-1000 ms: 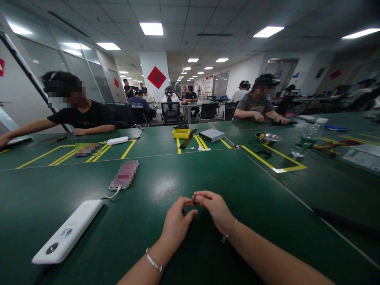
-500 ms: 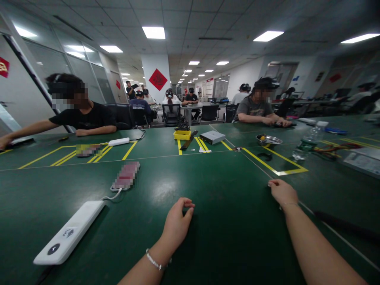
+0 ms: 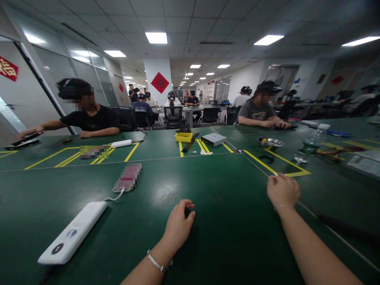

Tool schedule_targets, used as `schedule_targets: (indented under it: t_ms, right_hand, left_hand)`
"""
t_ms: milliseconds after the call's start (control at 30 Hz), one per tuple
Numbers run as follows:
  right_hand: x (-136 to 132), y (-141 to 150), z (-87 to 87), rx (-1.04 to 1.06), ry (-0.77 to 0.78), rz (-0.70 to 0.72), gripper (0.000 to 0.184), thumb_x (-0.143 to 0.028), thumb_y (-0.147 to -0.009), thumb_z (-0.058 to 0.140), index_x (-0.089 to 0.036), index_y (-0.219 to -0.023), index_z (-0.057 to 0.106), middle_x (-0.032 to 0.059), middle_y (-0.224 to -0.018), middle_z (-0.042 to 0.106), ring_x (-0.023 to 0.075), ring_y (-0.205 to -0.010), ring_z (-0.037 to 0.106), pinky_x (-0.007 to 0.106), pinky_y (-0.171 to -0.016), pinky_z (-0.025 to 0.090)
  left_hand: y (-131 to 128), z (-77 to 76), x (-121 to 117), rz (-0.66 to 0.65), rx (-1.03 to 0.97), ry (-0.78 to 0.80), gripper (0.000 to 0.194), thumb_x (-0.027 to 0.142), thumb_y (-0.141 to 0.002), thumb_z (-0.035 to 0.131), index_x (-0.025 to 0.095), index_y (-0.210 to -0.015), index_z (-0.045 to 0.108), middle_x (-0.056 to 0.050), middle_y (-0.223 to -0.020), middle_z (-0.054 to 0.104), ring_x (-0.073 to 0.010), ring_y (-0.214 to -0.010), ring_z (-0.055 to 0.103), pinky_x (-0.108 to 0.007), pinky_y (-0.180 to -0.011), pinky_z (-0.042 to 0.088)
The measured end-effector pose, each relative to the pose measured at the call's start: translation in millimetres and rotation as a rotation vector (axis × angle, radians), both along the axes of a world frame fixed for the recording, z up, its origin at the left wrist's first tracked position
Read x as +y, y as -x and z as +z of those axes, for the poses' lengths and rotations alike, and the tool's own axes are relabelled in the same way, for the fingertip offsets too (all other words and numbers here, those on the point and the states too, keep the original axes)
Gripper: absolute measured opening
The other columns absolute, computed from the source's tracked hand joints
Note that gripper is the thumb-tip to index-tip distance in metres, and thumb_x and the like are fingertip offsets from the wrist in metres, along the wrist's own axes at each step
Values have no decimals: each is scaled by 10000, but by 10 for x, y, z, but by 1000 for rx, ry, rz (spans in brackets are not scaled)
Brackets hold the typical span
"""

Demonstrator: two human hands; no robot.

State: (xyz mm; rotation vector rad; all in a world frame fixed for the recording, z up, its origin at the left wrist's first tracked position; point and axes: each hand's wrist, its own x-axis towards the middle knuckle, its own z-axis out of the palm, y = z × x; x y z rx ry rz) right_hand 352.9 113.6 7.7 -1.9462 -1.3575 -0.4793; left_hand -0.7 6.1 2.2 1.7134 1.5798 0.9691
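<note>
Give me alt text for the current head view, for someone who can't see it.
Two bare hands over a glossy green tabletop: the left hand loosely curled with nothing visible in it, the right hand near a yellow tape outline. To their left, a white cable links a long white device to a pixelated phone; people sit opposite.

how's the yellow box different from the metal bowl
The yellow box is straight-sided; the metal bowl is round. The box is yellow, the bowl shiny silver. The box holds a dark tangle, the bowl a small yellow thing. Both rest on the green table.
</note>
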Motion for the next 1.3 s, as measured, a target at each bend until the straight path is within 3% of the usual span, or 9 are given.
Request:
schedule_targets:
  t_ms: [133, 267, 367, 467, 567, 733, 800, 967, 1300]
  right_hand:
    - [-85, 658, 111, -57, -35, 463, 285, -322, -799, 386, -176, -744, 625, 99, -946, 630, 234, -984, 506, 427, -884, 366]
    - [-422, 1463, 76, -37, 227, 915, 328, -334, -829, 380, -191, -1013, 612, 84, -1165, 564, 213, -1140, 428, 417, -977, 301]
    - [-678, 1859, 12, -69, 529, 1120, 498, -404, -821, 394, -214, -1281, 405, 68, -1358, 386, 230, -1268, 271, 439, -1027, 220]
    - [-721, 1916, 25, -113, 711, 1199, 561, -452, -812, 395, -256, -1330, 312, 43, -1374, 364, 237, -1279, 251, 474, -1034, 183]
    - [-530, 1606, 118, -153, 637, 1007, 480, -405, -830, 365, -225, -1272, 421, 63, -1310, 451, 234, -1231, 337, 451, -1021, 230]
    - [-136, 549, 152, -214, 489, 312, 457, -136, -752, 395, -175, -1189, 524, 151, -1267, 466, 307, -1195, 363, 488, -941, 317]
    - [-55, 135, 89, -194, 523, 179, 496, -89, -697, 424, -211, -1160, 551, 141, -1275, 454, 322, -1193, 364, 493, -920, 333]
    - [23, -387, -56, -42, 679, 140, 475, -70, -641, 442, -163, -1073, 614, 141, -1180, 540, 284, -1025, 528, 407, -857, 408]
    - [4, -330, -56, 39, 625, 86, 330, -209, -738, 406, -195, -979, 630, 122, -982, 632, 264, -847, 587, 375, -690, 454]
  left_hand:
    - [-10, 17, -21, -6, 77, -11, 315, 252, -744, 496, 195, -1052, 524, -62, -1078, 597, -191, -1022, 533, -335, -913, 378]
    - [-17, -13, -9, -17, 131, -61, 409, 206, -747, 470, 183, -1154, 502, -81, -1192, 546, -206, -1125, 466, -355, -983, 323]
    - [-23, -72, 18, -28, 156, -85, 471, 147, -727, 454, 160, -1197, 477, -91, -1249, 509, -211, -1178, 421, -369, -1020, 282]
    - [-28, -101, 25, -24, 159, -77, 494, 130, -701, 469, 160, -1194, 482, -89, -1238, 524, -215, -1174, 428, -381, -1022, 281]
    - [-29, -64, 4, -32, 155, -80, 497, 141, -698, 480, 164, -1194, 480, -84, -1232, 530, -219, -1166, 437, -389, -1018, 285]
    - [-22, 6, -28, -39, 164, -67, 501, 174, -698, 494, 153, -1198, 477, -95, -1223, 534, -229, -1158, 443, -394, -1013, 289]
    - [-19, 4, -30, -45, 177, -76, 495, 176, -702, 489, 151, -1196, 478, -95, -1213, 541, -228, -1150, 449, -395, -1014, 287]
    - [-15, 0, -33, -46, 202, -52, 431, 207, -717, 486, 149, -1143, 524, -109, -1188, 550, -245, -1139, 454, -410, -999, 301]
    - [-3, -28, -26, -41, 170, -71, 418, 196, -701, 515, 188, -1118, 531, -85, -1208, 540, -233, -1142, 453, -410, -1003, 289]
